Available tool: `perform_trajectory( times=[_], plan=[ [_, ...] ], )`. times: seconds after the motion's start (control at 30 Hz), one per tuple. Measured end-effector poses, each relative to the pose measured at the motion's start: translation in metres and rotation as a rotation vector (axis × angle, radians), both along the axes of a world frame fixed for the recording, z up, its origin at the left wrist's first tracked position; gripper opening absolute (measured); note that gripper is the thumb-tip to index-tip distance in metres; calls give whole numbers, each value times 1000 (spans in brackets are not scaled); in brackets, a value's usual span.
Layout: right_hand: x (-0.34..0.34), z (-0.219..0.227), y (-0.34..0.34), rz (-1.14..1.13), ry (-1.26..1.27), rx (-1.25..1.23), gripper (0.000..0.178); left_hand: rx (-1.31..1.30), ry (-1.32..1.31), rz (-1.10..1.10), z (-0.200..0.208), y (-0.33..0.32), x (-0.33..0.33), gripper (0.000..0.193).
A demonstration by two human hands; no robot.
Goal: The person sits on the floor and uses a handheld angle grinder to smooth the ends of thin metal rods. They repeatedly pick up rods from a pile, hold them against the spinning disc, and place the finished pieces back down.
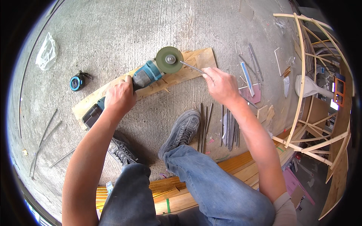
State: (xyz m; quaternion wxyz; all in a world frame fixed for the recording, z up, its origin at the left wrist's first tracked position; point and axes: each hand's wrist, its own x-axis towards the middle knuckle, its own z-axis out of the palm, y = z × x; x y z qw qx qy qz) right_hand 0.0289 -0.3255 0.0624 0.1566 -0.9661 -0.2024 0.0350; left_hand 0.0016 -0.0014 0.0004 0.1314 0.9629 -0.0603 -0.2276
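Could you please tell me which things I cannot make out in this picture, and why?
In the head view:
Part of the teal-and-black angle grinder: covered by the left hand.
Part of the thin grey metal rod: hidden inside the right hand.
Whether this rod touches the round green disc: too small to tell.
Markings on the round blue-and-black tape measure: too small to read.

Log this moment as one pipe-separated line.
left hand: grips cordless angle grinder | right hand: holds thin metal rod, tip at edge of green abrasive disc, contact unclear | below: wooden board on concrete floor
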Motion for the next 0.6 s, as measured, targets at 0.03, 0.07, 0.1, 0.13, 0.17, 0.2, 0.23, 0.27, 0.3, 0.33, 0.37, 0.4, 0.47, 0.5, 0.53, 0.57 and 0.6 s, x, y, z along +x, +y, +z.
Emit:
perform_trajectory(
  times=[0.03,0.07,0.1,0.13,0.17,0.2,0.23,0.27,0.3,0.33,0.37,0.4,0.47,0.5,0.53,0.57,0.6],
  plan=[
    [1,1,-1,21,-9,-13,12,-1,1,1,0,0,0,32],
    [2,2,0,23,7,-23,13,0,3,2,0,0,0,32],
    [3,4,1,25,23,-33,14,1,4,4,0,1,0,32],
    [4,5,2,27,38,-43,16,1,-8,2,0,1,0,32],
    [5,7,3,17,67,-62,17,1,-20,0,-1,2,-1,32],
    [5,9,4,6,96,-81,18,1,-33,-2,-2,2,-1,32],
    [6,9,5,-6,125,-100,19,4,-25,-2,-2,2,-1,32],
    [6,9,3,-10,156,-98,19,4,-17,-4,-2,1,-1,32],
    [8,8,1,-17,186,-95,20,4,-9,-7,-2,0,0,33],
    [10,6,-2,-25,217,-91,21,19,-9,-5,-2,0,2,33],
    [15,1,-4,-30,324,4,22,41,-7,-4,-3,2,2,33],
    [18,0,-8,-57,431,79,23,39,-2,-19,-4,-1,1,33],
    [25,4,-8,-302,936,352,27,34,48,12,-4,0,2,35],
    [20,1,-15,-399,957,504,28,38,24,6,-4,1,0,36],
    [12,-5,-24,-495,971,658,29,62,24,0,-3,0,-1,39],
    [5,-7,-36,-587,966,809,29,43,18,7,1,-3,1,39],
    [-10,-17,-46,-687,827,881,28,35,22,3,1,-4,1,40]
  ],
)
